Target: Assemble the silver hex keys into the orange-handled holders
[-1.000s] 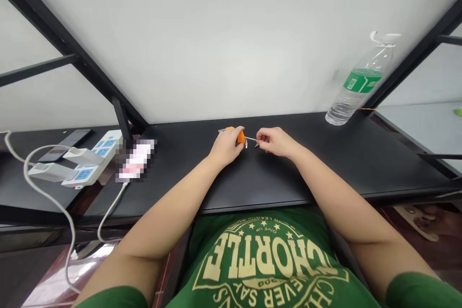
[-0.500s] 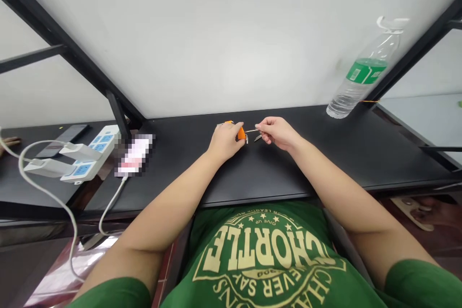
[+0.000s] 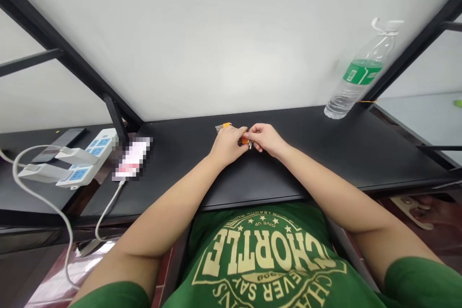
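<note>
Near the middle of the black desktop, my left hand (image 3: 227, 143) is closed over an orange holder (image 3: 227, 125) with several thin metal hex keys (image 3: 218, 128) in it. Their straight ends stick out on the far left, and short bent ends show at the right by my thumb. My right hand (image 3: 266, 136) is pinched at the holder's right end, its fingertips close against my left fingers. The hex key in that pinch is mostly hidden by the fingers.
A large water bottle (image 3: 355, 79) with a green label stands at the right by the wall. On the left are a phone (image 3: 132, 159) on a white cable, a power strip (image 3: 88, 159) with plugged-in chargers, and a dark phone (image 3: 59, 145). Black metal frame bars (image 3: 72, 60) rise at both sides.
My right hand has moved left with the hex key, closing the gap to the orange holder. My left hand has shifted slightly, showing more of the holder's far left end.
</note>
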`<state>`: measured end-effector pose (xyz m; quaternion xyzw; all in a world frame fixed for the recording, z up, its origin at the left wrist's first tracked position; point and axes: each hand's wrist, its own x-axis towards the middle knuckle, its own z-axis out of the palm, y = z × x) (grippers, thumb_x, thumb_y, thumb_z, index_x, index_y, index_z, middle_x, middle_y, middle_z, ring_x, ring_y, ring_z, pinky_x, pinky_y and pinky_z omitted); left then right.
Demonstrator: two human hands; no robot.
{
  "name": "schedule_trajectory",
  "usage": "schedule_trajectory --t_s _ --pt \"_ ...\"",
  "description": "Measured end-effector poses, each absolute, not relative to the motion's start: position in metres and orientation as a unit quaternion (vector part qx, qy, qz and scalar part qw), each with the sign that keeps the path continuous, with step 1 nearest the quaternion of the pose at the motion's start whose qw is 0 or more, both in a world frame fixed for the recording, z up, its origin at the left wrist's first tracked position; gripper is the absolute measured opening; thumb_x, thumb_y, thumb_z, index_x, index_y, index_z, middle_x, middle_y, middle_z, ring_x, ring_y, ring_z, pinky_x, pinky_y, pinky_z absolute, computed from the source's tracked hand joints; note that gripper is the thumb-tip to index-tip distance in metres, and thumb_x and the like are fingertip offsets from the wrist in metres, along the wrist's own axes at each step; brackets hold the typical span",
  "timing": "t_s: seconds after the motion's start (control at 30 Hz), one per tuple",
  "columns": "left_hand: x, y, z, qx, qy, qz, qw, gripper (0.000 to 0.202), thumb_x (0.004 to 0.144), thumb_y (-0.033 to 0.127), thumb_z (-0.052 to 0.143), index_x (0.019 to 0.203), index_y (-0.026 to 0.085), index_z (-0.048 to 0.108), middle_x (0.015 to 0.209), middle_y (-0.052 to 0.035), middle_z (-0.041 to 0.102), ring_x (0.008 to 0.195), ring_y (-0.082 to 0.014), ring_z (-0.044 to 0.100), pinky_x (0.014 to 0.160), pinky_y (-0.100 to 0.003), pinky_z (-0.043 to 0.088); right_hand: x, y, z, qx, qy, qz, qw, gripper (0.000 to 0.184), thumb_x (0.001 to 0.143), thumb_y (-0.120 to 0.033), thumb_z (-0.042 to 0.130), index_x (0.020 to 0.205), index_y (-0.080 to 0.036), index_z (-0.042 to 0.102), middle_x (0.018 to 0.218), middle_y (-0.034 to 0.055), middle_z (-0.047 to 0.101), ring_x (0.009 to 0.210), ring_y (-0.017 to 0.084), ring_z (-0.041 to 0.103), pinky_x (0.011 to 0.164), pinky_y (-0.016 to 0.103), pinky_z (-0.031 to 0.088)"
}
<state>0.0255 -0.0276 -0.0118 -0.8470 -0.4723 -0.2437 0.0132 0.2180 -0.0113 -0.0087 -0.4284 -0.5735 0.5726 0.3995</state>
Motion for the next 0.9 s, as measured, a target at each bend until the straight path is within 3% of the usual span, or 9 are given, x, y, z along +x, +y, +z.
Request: schedule_trajectory --t_s 0.13,0.23,0.37,0.43,0.6,0.77,0.9 --pt "0.026 -0.029 -0.007 -0.839 -0.488 -0.240 -0.003 0.033 0.087 0.026 0.072 0.120 0.022 0.073 0.110 -0.0085 0.080 0.108 -0.0300 0.072 0.102 -0.046 0.054 0.213 -0.012 -0.013 -0.452 -0.617 0.520 0.380 0.043 0.089 -0.055 0.080 0.076 -0.023 0.055 0.053 -0.0063 0.055 0.036 0.009 0.043 0.034 0.022 0.031" --pt "0.022 -0.027 -0.007 -0.824 -0.513 -0.241 -0.003 0.040 0.086 0.027 0.075 0.125 0.022 0.073 0.116 -0.0091 0.080 0.114 -0.0318 0.072 0.108 -0.048 0.052 0.231 -0.005 -0.009 -0.463 -0.680 0.445 0.353 0.040 0.099 -0.056 0.066 0.079 -0.022 0.060 0.061 -0.0042 0.059 0.046 0.011 0.050 0.047 0.025 0.040" --pt "0.015 -0.022 -0.011 -0.812 -0.533 -0.238 -0.025 0.053 0.086 0.025 0.075 0.138 0.022 0.068 0.126 -0.0098 0.078 0.122 -0.0322 0.070 0.110 -0.047 0.053 0.267 0.010 -0.002 -0.502 -0.792 0.209 0.277 0.011 0.094 -0.027 0.070 0.086 -0.020 0.074 0.084 0.0026 0.071 0.079 0.018 0.065 0.077 0.030 0.049" --pt "0.014 -0.020 -0.011 -0.809 -0.538 -0.235 -0.034 0.053 0.087 0.026 0.074 0.140 0.022 0.067 0.126 -0.0090 0.078 0.124 -0.0315 0.069 0.111 -0.046 0.052 0.281 0.017 -0.001 -0.503 -0.820 0.163 0.217 0.010 0.093 -0.021 0.069 0.094 -0.021 0.079 0.100 0.0058 0.072 0.089 0.019 0.066 0.084 0.031 0.049" --pt "0.014 -0.020 -0.011 -0.806 -0.541 -0.237 -0.032 0.055 0.085 0.026 0.076 0.139 0.023 0.068 0.128 -0.0082 0.078 0.125 -0.0313 0.068 0.112 -0.046 0.052 0.285 0.023 -0.008 -0.472 -0.864 0.138 0.108 0.019 0.095 -0.022 0.069 0.109 -0.023 0.083 0.110 0.0078 0.068 0.093 0.020 0.065 0.084 0.029 0.049" --pt "0.013 -0.019 -0.011 -0.801 -0.549 -0.235 -0.034 0.054 0.086 0.028 0.075 0.139 0.024 0.068 0.126 -0.0082 0.078 0.123 -0.0316 0.069 0.111 -0.047 0.052 0.273 0.012 -0.004 -0.484 -0.862 0.118 0.089 0.016 0.097 -0.018 0.063 0.094 -0.020 0.080 0.111 0.0089 0.067 0.087 0.018 0.064 0.076 0.028 0.046" --pt "0.013 -0.020 -0.011 -0.804 -0.545 -0.236 -0.029 0.053 0.086 0.027 0.074 0.139 0.022 0.068 0.123 -0.0095 0.078 0.120 -0.0321 0.069 0.109 -0.048 0.053 0.265 0.003 0.001 -0.518 -0.846 0.117 0.039 0.006 0.088 -0.016 0.068 0.085 -0.019 0.072 0.107 0.0103 0.070 0.081 0.019 0.062 0.068 0.030 0.042"
